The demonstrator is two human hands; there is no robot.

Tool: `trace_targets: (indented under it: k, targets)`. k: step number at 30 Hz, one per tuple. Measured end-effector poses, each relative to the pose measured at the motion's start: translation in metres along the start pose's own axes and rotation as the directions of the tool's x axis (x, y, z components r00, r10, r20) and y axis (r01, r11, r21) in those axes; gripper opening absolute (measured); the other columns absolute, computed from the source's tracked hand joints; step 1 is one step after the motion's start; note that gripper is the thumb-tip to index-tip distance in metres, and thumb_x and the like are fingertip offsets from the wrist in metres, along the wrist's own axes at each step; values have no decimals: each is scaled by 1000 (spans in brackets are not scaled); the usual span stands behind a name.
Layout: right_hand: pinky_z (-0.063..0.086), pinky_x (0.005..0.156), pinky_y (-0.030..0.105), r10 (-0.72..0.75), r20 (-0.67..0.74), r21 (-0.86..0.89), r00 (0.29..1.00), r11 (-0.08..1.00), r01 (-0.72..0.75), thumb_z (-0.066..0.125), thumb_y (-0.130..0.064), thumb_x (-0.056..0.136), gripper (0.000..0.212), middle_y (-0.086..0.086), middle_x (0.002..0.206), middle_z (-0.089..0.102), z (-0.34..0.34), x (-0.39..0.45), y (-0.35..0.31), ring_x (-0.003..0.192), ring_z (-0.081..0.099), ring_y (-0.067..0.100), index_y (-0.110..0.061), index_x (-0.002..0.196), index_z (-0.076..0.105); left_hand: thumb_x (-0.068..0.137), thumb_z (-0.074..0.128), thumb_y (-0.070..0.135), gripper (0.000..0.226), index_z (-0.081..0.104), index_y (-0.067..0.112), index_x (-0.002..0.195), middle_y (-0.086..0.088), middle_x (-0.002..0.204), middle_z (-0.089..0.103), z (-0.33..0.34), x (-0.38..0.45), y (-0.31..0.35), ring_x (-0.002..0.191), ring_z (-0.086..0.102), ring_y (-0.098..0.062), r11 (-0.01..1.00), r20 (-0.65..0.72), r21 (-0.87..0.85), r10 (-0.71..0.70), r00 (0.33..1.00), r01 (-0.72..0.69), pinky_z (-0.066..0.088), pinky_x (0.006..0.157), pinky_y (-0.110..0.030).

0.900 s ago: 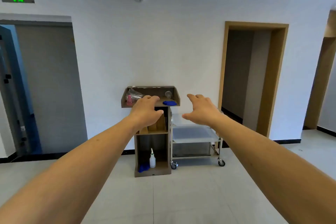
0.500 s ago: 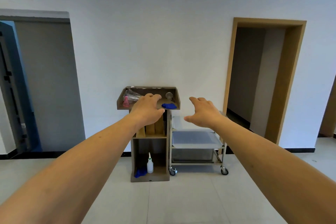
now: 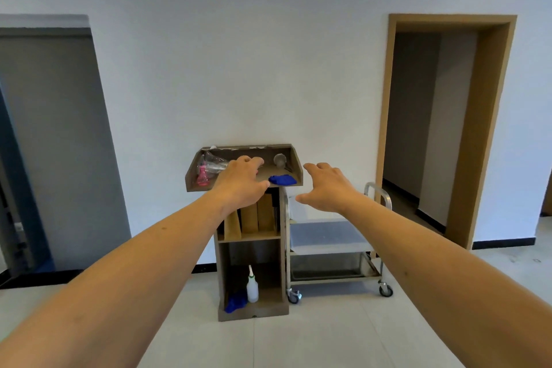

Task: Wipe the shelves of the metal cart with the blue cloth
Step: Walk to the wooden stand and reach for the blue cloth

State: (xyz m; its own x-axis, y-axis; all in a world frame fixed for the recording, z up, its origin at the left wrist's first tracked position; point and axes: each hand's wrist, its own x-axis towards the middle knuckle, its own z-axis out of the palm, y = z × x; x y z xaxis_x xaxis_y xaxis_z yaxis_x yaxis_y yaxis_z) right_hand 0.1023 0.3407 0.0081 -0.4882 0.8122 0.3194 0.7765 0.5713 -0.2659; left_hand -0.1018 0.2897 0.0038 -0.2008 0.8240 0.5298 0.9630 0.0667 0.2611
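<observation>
A blue cloth [image 3: 282, 179] lies on the sloped top of a brown wooden stand [image 3: 252, 254] against the white wall. Right of the stand is the metal cart [image 3: 334, 248] on castors, with two shelves and a tubular handle. Both my arms stretch forward in the air, well short of the stand. My left hand [image 3: 242, 184] and my right hand [image 3: 327, 188] hold nothing, palms down with relaxed fingers. In the image the cloth shows between the two hands.
On the stand's top lie a pink bottle [image 3: 202, 175] in clear plastic and a small metal cup [image 3: 280, 159]. Its bottom compartment holds a white spray bottle [image 3: 252, 285] and another blue cloth [image 3: 235, 303]. An open doorway [image 3: 436, 128] is right, a grey door [image 3: 47, 143] left.
The view has come closer to the stand and cart and shifted a little left; the stand and cart look larger. Both hands stay stretched forward, empty.
</observation>
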Motion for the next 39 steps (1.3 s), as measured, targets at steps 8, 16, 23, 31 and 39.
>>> trace_targets:
  k: [8,16,23,31,39]
  targets:
    - [44,102,45,8,-9,-10,1000,1000,-8,70,-45,86,71,11,141,46,37,98,-37,128,43,34,-21,145,37,85,64,42,61,46,27,141,-3,141,51,17,78,-79,124,49,-25,1000,32,-17,12,999,-12,46,92,-37]
    - [43,102,44,44,19,-17,999,999,-44,70,-45,87,72,10,142,45,76,169,-25,128,43,33,-20,145,37,87,62,41,61,45,24,143,-5,142,50,51,134,-125,126,48,-27,1000,69,-23,1,998,0,45,94,-38]
    - [44,98,42,20,17,-11,1000,1000,-20,71,-45,85,72,10,140,46,98,237,16,125,44,32,-20,144,38,86,63,39,62,44,23,143,-3,136,53,97,192,-122,116,52,-21,999,87,-42,7,996,-3,47,89,-34]
    - [44,96,40,-49,-23,31,999,998,50,73,-43,82,79,9,146,44,103,343,91,129,42,31,-25,149,35,88,62,41,65,40,25,147,-2,150,44,152,286,-96,136,40,-25,999,50,-13,-52,997,53,41,104,-42]
    - [44,98,42,-88,3,62,996,994,88,74,-46,81,81,9,146,45,122,425,152,130,43,32,-28,150,34,87,62,42,64,42,24,146,-5,149,44,208,360,-83,134,42,-26,996,84,21,-85,993,83,42,102,-40]
